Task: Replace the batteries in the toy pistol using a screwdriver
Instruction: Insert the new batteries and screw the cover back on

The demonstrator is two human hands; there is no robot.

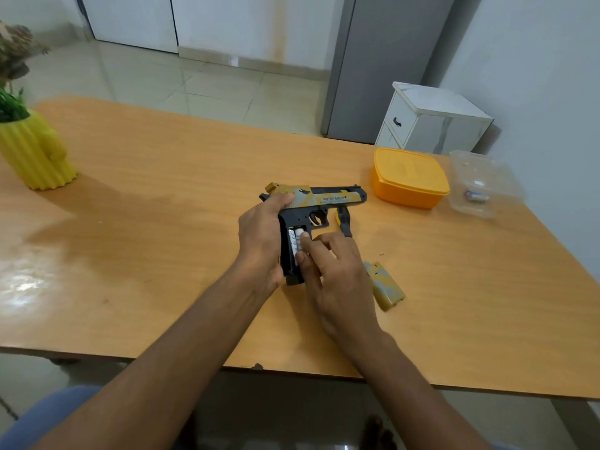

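- Our left hand (259,235) grips the yellow-and-black plastic toy pistol (311,209), lying on its side on the orange wooden table (162,190), around the open grip.
- Our right hand (337,271), fingers spread, presses index fingertip and thumb on the white cylindrical batteries (294,243) in the compartment.
- The yellow-grey camouflage battery cover (384,285) lies just beside our right hand.
- The yellow-and-black screwdriver (344,222) lies under the barrel.

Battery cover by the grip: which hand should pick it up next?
Right. The right hand lies next to the battery cover, fingers only touching the batteries; the left hand grips the toy pistol.
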